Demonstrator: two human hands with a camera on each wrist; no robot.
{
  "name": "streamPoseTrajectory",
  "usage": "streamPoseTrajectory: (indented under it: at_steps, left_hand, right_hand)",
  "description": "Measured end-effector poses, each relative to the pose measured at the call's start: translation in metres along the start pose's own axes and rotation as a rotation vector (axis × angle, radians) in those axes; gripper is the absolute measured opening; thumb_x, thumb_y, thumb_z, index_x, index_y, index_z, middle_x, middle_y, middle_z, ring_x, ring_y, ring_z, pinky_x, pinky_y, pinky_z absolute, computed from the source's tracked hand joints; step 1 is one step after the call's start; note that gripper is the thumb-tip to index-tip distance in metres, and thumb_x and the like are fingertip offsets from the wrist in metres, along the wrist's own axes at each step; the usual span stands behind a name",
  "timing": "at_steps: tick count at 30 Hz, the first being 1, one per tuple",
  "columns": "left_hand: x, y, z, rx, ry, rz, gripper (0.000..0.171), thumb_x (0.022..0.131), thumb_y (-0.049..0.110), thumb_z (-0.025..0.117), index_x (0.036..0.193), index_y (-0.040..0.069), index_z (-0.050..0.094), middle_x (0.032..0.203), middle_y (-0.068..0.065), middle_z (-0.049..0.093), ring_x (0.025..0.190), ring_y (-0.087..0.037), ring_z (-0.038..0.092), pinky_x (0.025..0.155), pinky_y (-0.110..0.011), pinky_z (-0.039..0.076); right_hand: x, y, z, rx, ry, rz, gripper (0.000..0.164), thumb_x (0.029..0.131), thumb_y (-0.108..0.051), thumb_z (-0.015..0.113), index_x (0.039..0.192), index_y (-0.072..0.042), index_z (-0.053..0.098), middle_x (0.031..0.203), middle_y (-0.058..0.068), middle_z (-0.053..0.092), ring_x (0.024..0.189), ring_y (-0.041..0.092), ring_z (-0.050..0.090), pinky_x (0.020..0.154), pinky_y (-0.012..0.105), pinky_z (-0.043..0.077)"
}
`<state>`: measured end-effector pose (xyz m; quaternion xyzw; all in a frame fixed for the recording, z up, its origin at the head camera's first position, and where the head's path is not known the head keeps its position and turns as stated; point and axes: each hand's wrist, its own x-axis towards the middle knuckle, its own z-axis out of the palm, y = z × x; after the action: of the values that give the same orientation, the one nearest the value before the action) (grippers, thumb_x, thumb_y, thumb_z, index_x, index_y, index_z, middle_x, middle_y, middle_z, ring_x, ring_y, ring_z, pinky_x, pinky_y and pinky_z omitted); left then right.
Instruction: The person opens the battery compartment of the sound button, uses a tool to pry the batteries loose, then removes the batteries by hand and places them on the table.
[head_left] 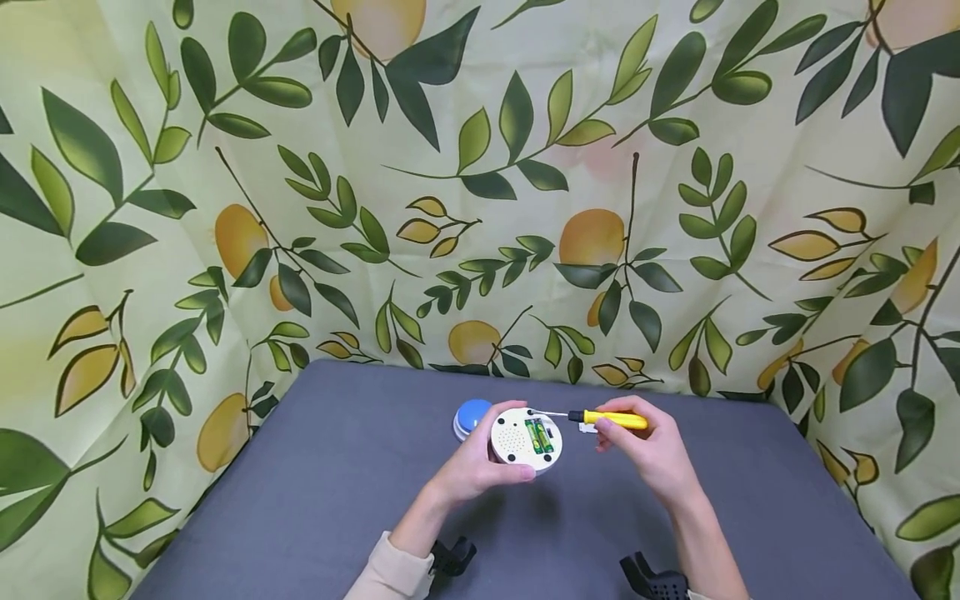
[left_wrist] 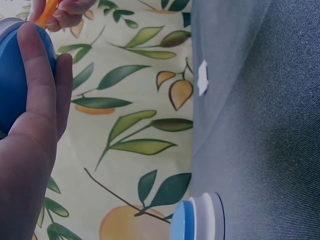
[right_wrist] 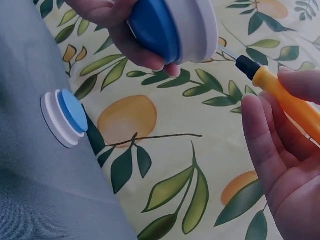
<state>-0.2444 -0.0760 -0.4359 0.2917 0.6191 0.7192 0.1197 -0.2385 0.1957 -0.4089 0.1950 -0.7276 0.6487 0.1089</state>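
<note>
My left hand grips a round white button device, its underside turned up toward the head camera. Two green batteries lie in its uncovered compartment, and dark round spots mark the rim. In the right wrist view the device's blue top faces away from the screwdriver. My right hand holds a yellow screwdriver with a black collar. Its thin metal shaft reaches the upper edge of the underside, at one dark spot. Whether the tip sits inside a hole I cannot tell.
A second blue-topped white button stands on the grey table, behind my left hand. A small white piece lies on the table, partly hidden by my right hand in the head view. Leaf-patterned cloth hangs around the table.
</note>
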Motion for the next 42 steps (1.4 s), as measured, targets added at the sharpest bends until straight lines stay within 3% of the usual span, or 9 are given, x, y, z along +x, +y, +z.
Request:
streamPoseTrajectory:
  at_steps: [12,20,27,31,36,42]
  left_hand:
    - [-0.001,-0.002,0.003,0.002,-0.057,0.014,0.085,0.080,0.004,0.078,0.150,0.001,0.030,0.132,-0.014,0.049,0.103,-0.019,0.065,0.084,-0.032,0.058]
    - [-0.001,-0.001,0.001,0.033,-0.072,-0.003,0.085,0.080,0.006,0.078,0.150,0.002,0.031,0.132,-0.014,0.050,0.104,-0.019,0.064,0.085,-0.031,0.057]
    - [0.000,-0.001,0.001,0.055,-0.089,0.000,0.084,0.080,0.007,0.078,0.150,0.003,0.032,0.132,-0.013,0.050,0.106,-0.020,0.064,0.087,-0.030,0.056]
    - [0.000,-0.001,0.001,0.067,-0.089,-0.005,0.084,0.080,0.009,0.079,0.150,0.004,0.033,0.132,-0.013,0.050,0.106,-0.019,0.063,0.088,-0.029,0.056]
    - [0.001,0.000,0.001,0.050,-0.099,-0.006,0.084,0.081,0.009,0.079,0.151,0.004,0.032,0.131,-0.013,0.051,0.105,-0.020,0.064,0.086,-0.031,0.057]
    - [0.000,0.001,0.000,0.018,-0.114,-0.002,0.084,0.082,0.005,0.079,0.151,0.001,0.031,0.130,-0.014,0.051,0.102,-0.020,0.066,0.083,-0.034,0.059]
  right_hand:
    - [0.000,0.007,-0.006,-0.056,-0.068,0.018,0.014,0.095,-0.001,0.068,0.107,0.003,0.062,0.086,0.018,0.066,0.070,0.028,0.068,0.068,0.036,0.060]
    - [0.003,0.005,-0.010,0.014,-0.149,0.005,0.015,0.095,0.002,0.066,0.108,0.005,0.058,0.082,0.023,0.066,0.066,0.027,0.068,0.061,0.044,0.060]
    - [0.003,0.005,-0.010,0.069,-0.077,-0.025,0.024,0.092,0.007,0.068,0.114,0.005,0.056,0.081,0.018,0.070,0.060,0.027,0.067,0.056,0.041,0.059]
    - [0.004,0.003,-0.005,0.016,-0.038,-0.054,0.025,0.093,0.006,0.069,0.113,0.005,0.054,0.084,0.020,0.069,0.065,0.028,0.069,0.059,0.039,0.060]
    - [0.002,0.000,-0.005,-0.074,-0.042,-0.082,0.027,0.091,0.005,0.070,0.113,0.003,0.055,0.091,0.018,0.068,0.069,0.026,0.070,0.063,0.035,0.060]
    - [0.001,-0.002,-0.008,-0.091,-0.084,-0.069,0.026,0.090,0.006,0.071,0.112,0.000,0.059,0.091,0.019,0.064,0.068,0.027,0.068,0.066,0.035,0.060]
